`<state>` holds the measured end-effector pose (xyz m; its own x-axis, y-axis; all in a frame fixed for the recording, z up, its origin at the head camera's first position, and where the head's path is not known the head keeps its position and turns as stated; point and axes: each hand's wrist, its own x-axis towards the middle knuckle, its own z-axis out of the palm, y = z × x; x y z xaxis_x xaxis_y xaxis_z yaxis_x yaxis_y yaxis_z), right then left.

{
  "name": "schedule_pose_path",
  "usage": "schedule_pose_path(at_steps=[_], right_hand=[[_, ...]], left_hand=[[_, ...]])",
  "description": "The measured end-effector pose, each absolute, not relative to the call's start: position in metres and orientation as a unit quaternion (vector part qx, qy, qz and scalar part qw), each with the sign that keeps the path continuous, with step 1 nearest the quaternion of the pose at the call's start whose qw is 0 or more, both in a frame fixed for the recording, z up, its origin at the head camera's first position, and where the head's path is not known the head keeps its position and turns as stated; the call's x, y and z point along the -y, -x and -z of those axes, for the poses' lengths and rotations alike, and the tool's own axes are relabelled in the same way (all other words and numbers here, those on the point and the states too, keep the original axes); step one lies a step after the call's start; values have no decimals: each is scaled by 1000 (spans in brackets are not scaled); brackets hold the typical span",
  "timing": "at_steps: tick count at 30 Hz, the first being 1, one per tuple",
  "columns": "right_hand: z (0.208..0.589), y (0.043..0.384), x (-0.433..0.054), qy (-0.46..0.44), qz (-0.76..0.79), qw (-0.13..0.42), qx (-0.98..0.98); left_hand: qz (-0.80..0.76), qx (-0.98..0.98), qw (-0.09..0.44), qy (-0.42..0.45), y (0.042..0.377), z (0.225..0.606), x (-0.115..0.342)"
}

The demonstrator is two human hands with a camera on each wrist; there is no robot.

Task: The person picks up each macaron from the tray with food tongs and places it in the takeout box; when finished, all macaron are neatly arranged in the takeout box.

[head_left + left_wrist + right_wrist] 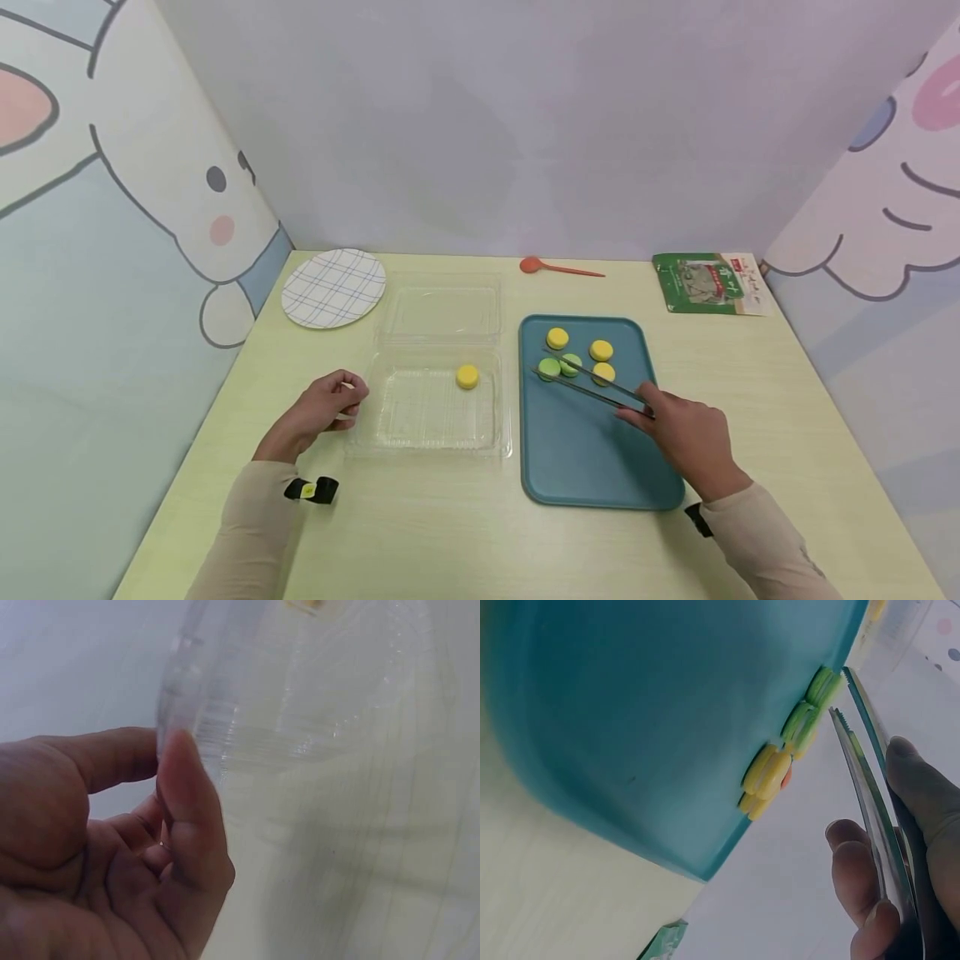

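My left hand (324, 410) pinches the left rim of an open clear plastic container (427, 417) between thumb and finger, as the left wrist view shows. One yellow macaron (467, 377) sits inside, toward the container's back right. In my right hand (690, 433) is a pair of long metal tongs (600, 395), serrated at the tips. Their arms stand apart with nothing gripped, and the tips overlap the left green macaron (549, 369) in the head view. Another green macaron (572, 365) and three yellow macarons (601, 350) lie with it on the blue tray (592, 467).
The container's lid (442, 307) lies folded back behind it. A white checked plate (333, 288) is at the back left, an orange spoon (562, 267) at the back middle. A green and white packet (708, 284) lies at the back right. Walls border the table.
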<state>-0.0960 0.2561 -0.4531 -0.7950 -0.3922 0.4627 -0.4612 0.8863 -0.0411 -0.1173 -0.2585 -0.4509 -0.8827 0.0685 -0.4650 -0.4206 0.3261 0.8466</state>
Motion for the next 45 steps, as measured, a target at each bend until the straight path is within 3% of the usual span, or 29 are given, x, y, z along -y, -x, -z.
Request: schedule_pose_path(at_steps=[45], right_hand=[[461,82,-267,-211,-75,215,951]], left_hand=[[-574,-783,215,109,118,452,259]])
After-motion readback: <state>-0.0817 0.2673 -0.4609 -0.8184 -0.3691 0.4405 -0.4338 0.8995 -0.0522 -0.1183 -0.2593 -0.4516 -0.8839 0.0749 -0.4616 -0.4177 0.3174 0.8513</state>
